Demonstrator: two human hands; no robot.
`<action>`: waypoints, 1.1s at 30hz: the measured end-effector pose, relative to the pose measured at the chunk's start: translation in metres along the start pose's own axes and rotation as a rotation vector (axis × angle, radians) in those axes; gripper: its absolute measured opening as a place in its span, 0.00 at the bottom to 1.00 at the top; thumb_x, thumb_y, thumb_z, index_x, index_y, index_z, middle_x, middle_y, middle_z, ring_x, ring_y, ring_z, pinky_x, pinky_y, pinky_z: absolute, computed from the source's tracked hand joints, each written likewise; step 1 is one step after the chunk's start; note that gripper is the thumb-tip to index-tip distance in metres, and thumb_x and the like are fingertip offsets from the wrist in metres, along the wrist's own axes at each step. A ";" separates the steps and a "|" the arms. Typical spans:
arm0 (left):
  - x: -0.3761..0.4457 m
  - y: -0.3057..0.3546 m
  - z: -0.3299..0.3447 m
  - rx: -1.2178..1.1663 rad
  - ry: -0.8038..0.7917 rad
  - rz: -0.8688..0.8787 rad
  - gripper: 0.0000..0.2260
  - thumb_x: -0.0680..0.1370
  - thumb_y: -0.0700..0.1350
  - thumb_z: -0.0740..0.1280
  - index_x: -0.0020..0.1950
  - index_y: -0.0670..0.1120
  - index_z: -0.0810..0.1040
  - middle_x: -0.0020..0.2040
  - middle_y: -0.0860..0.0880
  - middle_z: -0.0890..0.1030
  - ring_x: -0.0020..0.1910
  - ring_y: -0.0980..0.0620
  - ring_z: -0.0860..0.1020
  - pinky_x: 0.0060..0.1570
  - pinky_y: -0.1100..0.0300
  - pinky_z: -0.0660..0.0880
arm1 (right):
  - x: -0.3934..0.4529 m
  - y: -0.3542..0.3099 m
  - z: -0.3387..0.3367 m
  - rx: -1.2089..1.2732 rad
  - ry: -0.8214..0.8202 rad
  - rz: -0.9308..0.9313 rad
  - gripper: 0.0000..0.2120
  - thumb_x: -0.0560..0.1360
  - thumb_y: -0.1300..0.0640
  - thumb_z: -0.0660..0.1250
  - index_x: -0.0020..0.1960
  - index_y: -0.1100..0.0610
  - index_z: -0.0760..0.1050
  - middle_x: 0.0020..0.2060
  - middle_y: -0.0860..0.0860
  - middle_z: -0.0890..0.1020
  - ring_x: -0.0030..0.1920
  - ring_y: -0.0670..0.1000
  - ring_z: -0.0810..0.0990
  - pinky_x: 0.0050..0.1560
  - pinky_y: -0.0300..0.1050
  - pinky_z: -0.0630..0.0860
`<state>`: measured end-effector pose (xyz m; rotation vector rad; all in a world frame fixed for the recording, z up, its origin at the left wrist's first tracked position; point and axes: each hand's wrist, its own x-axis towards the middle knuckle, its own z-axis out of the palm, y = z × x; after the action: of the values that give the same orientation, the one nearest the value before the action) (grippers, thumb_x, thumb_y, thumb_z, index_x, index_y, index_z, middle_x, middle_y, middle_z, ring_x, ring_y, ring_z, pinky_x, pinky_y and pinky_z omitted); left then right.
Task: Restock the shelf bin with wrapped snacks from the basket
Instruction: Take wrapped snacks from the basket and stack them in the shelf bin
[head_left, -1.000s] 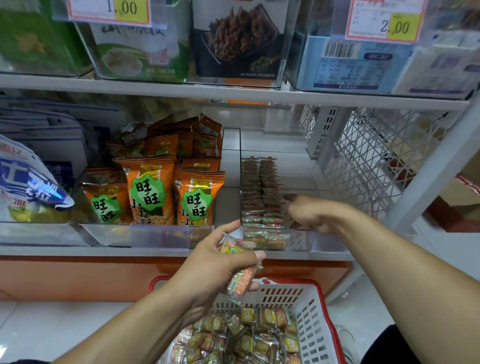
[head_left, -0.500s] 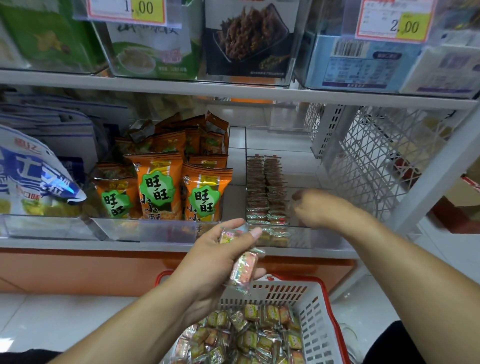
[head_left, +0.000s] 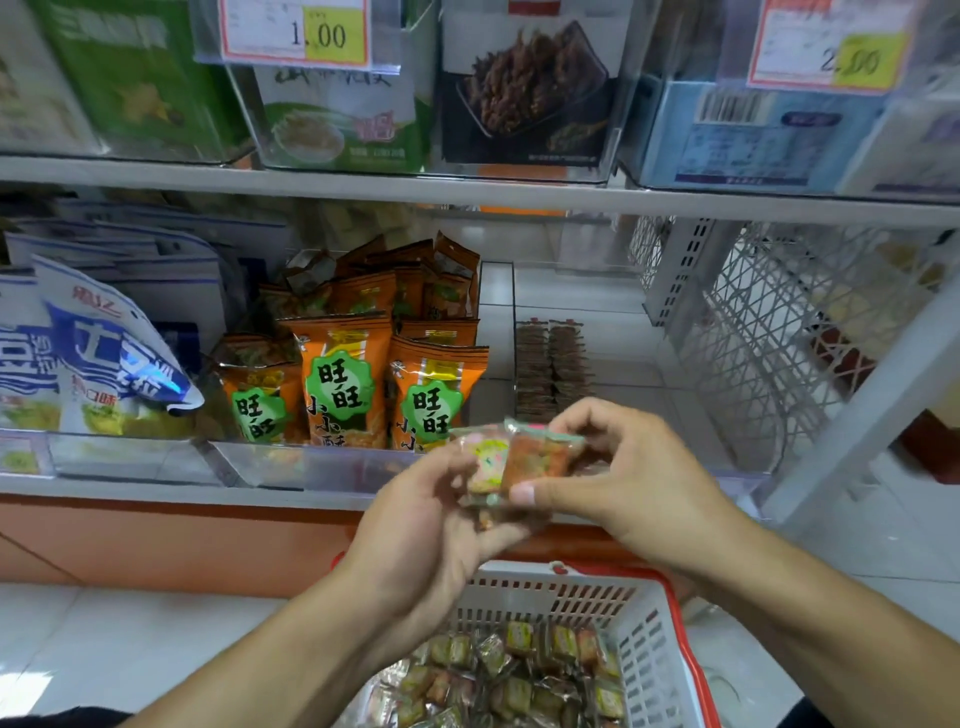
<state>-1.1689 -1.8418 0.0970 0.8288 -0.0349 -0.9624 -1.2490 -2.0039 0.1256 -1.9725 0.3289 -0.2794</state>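
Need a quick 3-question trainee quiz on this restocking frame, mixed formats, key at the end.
1. True or false: the right hand is inside the shelf bin.
2. The left hand holds: A) an orange bag B) wrapped snacks C) nothing.
3. Fill in: the basket of snacks sits ___ the hands.

Key: 1 false, it pinches the wrapped snacks in front of the bin; 2 B; 3 below.

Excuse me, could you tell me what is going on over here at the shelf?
A person is restocking a clear shelf bin from a red-rimmed basket of wrapped snacks. Right now both hands meet in front of the shelf: the left hand holds a small bundle of wrapped snacks, and the right hand pinches one from it. Two rows of snacks already sit in the bin.
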 end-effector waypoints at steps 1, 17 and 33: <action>0.001 -0.001 -0.001 -0.004 0.014 0.016 0.16 0.85 0.40 0.56 0.68 0.35 0.74 0.61 0.32 0.82 0.61 0.35 0.82 0.55 0.43 0.83 | 0.001 0.001 -0.002 0.066 0.046 -0.012 0.14 0.62 0.56 0.84 0.43 0.50 0.81 0.38 0.49 0.86 0.35 0.43 0.81 0.34 0.37 0.78; 0.005 -0.009 -0.006 0.266 0.084 0.133 0.10 0.81 0.42 0.66 0.60 0.46 0.83 0.52 0.44 0.88 0.51 0.47 0.87 0.37 0.54 0.84 | -0.007 0.006 0.007 -0.309 0.135 -0.178 0.22 0.75 0.52 0.75 0.67 0.41 0.76 0.56 0.34 0.78 0.58 0.35 0.76 0.55 0.30 0.73; 0.003 -0.008 -0.012 0.475 0.029 0.171 0.11 0.77 0.46 0.71 0.59 0.57 0.85 0.56 0.49 0.87 0.55 0.49 0.86 0.42 0.57 0.84 | -0.005 0.000 -0.002 0.373 -0.258 0.284 0.10 0.81 0.58 0.67 0.58 0.53 0.84 0.54 0.55 0.86 0.56 0.52 0.85 0.45 0.42 0.78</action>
<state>-1.1685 -1.8394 0.0828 1.2547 -0.3149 -0.7894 -1.2545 -2.0036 0.1258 -1.5483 0.3557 0.0934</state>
